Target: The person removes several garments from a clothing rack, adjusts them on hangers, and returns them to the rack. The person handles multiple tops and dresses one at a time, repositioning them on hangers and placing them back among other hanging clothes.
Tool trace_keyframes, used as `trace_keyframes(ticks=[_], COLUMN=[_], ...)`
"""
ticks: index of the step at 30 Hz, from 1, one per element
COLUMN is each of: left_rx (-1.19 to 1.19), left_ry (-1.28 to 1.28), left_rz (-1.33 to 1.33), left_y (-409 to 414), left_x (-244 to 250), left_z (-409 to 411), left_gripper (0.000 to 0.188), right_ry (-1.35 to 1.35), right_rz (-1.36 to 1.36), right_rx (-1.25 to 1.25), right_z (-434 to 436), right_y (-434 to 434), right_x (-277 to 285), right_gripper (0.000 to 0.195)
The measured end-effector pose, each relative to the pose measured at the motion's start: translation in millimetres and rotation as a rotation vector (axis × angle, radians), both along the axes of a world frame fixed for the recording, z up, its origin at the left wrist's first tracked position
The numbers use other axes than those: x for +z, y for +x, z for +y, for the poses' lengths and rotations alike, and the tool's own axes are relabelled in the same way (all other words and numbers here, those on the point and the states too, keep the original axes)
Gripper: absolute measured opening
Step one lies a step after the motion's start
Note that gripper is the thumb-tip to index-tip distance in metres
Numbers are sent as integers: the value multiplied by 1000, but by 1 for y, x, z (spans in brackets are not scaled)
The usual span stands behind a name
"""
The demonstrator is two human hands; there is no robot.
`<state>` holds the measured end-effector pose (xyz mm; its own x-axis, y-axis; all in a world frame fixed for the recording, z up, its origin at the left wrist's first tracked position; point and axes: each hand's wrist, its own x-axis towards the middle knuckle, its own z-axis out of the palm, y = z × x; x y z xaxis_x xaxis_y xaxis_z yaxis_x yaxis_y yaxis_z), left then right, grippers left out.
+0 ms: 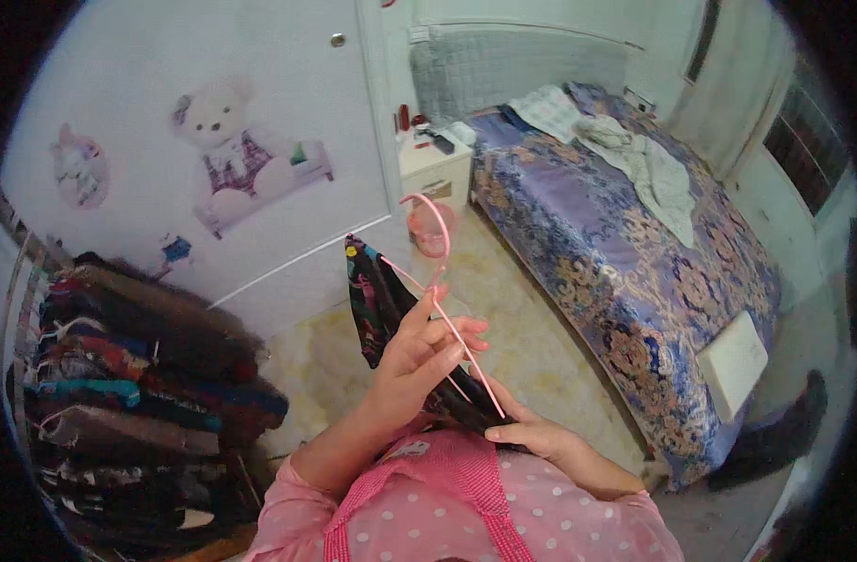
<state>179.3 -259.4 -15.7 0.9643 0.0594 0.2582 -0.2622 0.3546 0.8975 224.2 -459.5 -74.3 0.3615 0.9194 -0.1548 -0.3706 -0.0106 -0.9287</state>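
My left hand (418, 358) grips a pink clothes hanger (468, 345) just below its hook, which curves up and away from me. Over the hanger's far shoulder hangs a dark garment (367, 295) with small multicoloured patterning. My right hand (534, 425) pinches the dark cloth near the hanger's other end, close to my chest. The garment's lower part is mostly hidden behind my left hand and forearm.
At left, several clothes (154, 379) hang on a rack. A white wall panel (288, 63) bears a teddy bear picture. Ahead stand a white bedside cabinet (428, 165) with small items on it and a pink round object (432, 228). A bed (597, 281) with a patterned cover fills the right.
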Motion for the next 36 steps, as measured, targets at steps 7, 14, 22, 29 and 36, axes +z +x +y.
trace_keyframes(ticks=[7,14,22,29,36], left_rx=[-264,-89,117,-68,24], left_ry=[112,352,193,237,138], left_rz=[-78,-73,-267,-469,-456], left_y=[67,130,235,329,401], left_x=[7,2,0,-1,-5], left_z=[-61,-80,-102,-118,-130], left_gripper=[50,25,29,24,20], right_ry=[84,72,-20,-134,-198], right_rz=[136,-396,-588,-660,-674], right_rx=[-436,-702,-774,-751,-699], right_z=[-66,-108,-129,-145,-150], right_y=[-2,25,91,180,256], right_x=[17,16,21,44,52], right_gripper=[91,52,55,61,63])
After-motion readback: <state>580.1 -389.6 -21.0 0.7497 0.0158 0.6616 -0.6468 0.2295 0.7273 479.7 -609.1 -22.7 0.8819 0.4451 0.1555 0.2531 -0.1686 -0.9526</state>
